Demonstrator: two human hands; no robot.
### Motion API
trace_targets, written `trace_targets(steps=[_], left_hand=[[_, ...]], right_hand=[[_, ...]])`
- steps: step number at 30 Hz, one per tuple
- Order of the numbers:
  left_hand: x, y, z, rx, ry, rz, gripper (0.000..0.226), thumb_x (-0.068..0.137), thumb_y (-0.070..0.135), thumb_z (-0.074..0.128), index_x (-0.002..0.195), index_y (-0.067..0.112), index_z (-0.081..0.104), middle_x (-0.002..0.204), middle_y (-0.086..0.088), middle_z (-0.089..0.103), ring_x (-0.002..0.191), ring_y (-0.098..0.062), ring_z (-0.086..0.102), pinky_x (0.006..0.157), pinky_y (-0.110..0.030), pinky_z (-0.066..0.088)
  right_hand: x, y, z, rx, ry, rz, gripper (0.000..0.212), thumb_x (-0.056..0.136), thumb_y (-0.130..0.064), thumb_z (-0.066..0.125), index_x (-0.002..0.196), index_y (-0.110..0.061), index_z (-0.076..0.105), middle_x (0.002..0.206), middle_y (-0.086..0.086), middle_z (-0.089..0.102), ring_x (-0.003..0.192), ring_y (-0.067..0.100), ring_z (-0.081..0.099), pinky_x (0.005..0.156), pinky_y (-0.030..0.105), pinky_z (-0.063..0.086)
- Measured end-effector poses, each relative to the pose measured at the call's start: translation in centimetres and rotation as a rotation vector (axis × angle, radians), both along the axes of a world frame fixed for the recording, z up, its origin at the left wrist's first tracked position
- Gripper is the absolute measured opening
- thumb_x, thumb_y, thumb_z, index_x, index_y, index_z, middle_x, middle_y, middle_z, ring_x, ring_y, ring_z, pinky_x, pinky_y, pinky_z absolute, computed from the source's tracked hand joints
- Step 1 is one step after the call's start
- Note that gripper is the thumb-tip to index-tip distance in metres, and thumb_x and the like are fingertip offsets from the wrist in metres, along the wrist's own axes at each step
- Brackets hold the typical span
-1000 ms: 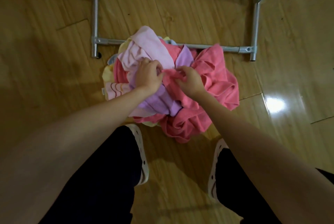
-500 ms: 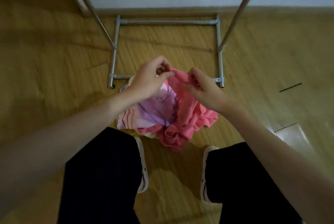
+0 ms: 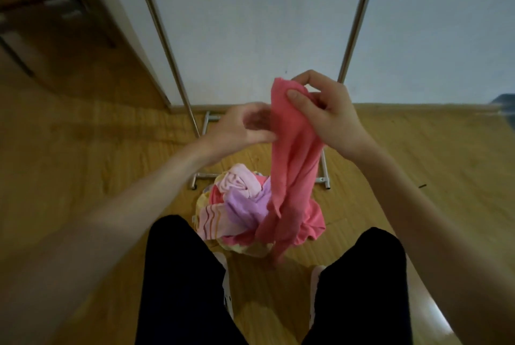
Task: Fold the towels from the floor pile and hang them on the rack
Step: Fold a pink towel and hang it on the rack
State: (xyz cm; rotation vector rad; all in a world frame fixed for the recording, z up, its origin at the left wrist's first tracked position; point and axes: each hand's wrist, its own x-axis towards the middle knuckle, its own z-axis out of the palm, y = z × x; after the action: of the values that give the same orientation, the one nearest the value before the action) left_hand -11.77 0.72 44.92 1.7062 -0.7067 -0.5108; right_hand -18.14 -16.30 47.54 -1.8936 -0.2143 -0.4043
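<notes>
A coral-pink towel (image 3: 292,166) hangs in a long bunch, lifted off the floor pile. My right hand (image 3: 326,113) pinches its top corner between thumb and fingers. My left hand (image 3: 245,130) is beside the towel's left edge with fingers curled; its fingertips reach the cloth, and I cannot make out a firm grip. Below lies the pile (image 3: 237,205) of pink, lilac, striped and yellow towels on the wooden floor. The metal rack (image 3: 164,46) stands behind it, two slanted poles rising from a floor frame.
My legs in dark trousers and white shoes (image 3: 225,280) stand just in front of the pile. A white wall (image 3: 250,24) is behind the rack. A dark chair leg (image 3: 16,57) shows at the far left.
Both hands have risen from the pile, pulling the coral-pink towel up until it hangs. The view has tilted up toward the wall and rack poles.
</notes>
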Motion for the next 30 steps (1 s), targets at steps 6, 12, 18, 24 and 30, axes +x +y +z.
trace_targets(steps=[6, 12, 18, 24, 30], left_hand=[[-4.1, 0.4, 0.4, 0.083, -0.026, 0.051, 0.027, 0.076, 0.000, 0.075, 0.101, 0.004, 0.067, 0.094, -0.008, 0.069, 0.086, -0.015, 0.061, 0.087, -0.035, 0.052], [-6.0, 3.5, -0.9, 0.123, 0.014, 0.109, 0.012, 0.079, 0.009, 0.075, 0.088, 0.017, 0.074, 0.080, 0.007, 0.072, 0.075, -0.007, 0.064, 0.072, -0.027, 0.055], [-6.1, 6.0, 0.1, 0.209, -0.006, 0.258, 0.023, 0.092, 0.020, 0.061, 0.095, -0.001, 0.070, 0.081, -0.011, 0.063, 0.074, -0.021, 0.059, 0.064, -0.033, 0.044], [-7.2, 5.3, 3.2, 0.041, 0.105, 0.427, 0.021, 0.094, 0.006, 0.054, 0.086, 0.018, 0.069, 0.080, -0.009, 0.065, 0.070, -0.018, 0.061, 0.059, -0.027, 0.050], [-9.1, 4.7, 5.6, -0.011, 0.096, 0.516, 0.024, 0.094, 0.005, 0.051, 0.083, 0.014, 0.070, 0.078, -0.009, 0.067, 0.069, -0.017, 0.065, 0.059, -0.029, 0.055]], right_hand=[[-2.6, 2.0, 4.6, 0.015, -0.070, -0.045, 0.004, 0.094, -0.009, 0.055, 0.093, -0.008, 0.058, 0.072, 0.006, 0.056, 0.060, 0.012, 0.050, 0.050, 0.022, 0.036], [-5.3, 2.6, 6.9, 0.017, -0.089, -0.069, 0.006, 0.095, -0.012, 0.054, 0.092, -0.009, 0.058, 0.072, 0.007, 0.056, 0.061, 0.016, 0.051, 0.052, 0.028, 0.036], [-7.8, 1.2, 5.7, -0.014, -0.070, -0.205, 0.008, 0.091, -0.014, 0.062, 0.093, -0.006, 0.062, 0.073, 0.007, 0.064, 0.056, 0.017, 0.056, 0.050, 0.030, 0.043], [-10.5, -0.2, 1.4, -0.115, -0.025, -0.330, 0.006, 0.088, -0.012, 0.065, 0.088, -0.008, 0.060, 0.068, 0.009, 0.066, 0.062, 0.024, 0.062, 0.060, 0.035, 0.050], [-13.2, 0.0, -0.8, -0.219, -0.066, -0.417, 0.014, 0.083, -0.002, 0.067, 0.087, -0.013, 0.060, 0.079, -0.006, 0.063, 0.073, 0.008, 0.062, 0.066, 0.015, 0.050]])
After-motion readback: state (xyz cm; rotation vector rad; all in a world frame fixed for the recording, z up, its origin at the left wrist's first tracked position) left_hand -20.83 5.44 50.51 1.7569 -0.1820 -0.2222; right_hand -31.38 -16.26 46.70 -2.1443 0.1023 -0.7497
